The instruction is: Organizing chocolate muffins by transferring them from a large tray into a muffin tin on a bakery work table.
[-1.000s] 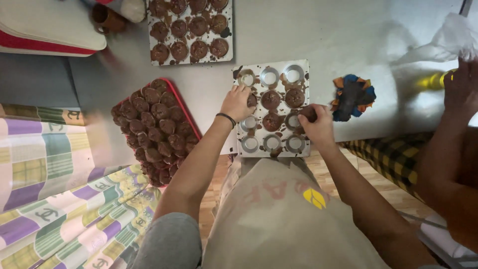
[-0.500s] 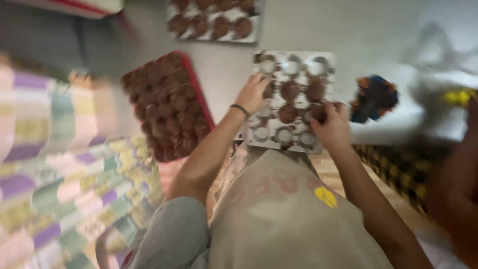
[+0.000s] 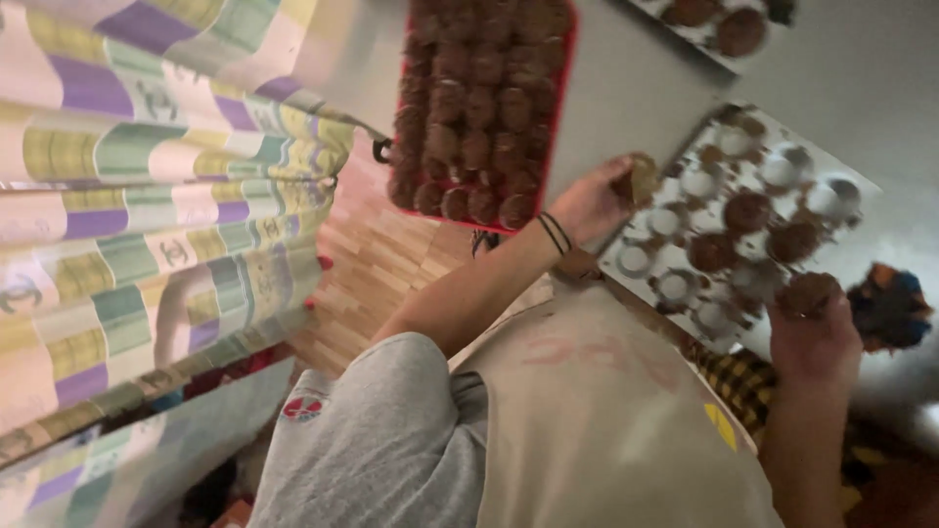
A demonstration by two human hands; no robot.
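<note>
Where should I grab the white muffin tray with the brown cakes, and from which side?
Grip the white muffin tray by its bare rim at the near left corner, beside the left hand. It lies flat on the grey table, and that corner overhangs the edge, so fingers can pinch it from below.

Smooth grey bench (image 3: 636, 88), matt, upper middle of the frame. Glossy red plastic tray (image 3: 562, 108) under rough brown cakes (image 3: 469, 108). Pale mould tray (image 3: 743, 225), dull and crumb-smeared, at right. Printed glossy cloth (image 3: 147, 215) at left; wood-plank floor (image 3: 381, 264) mid-frame.
</note>
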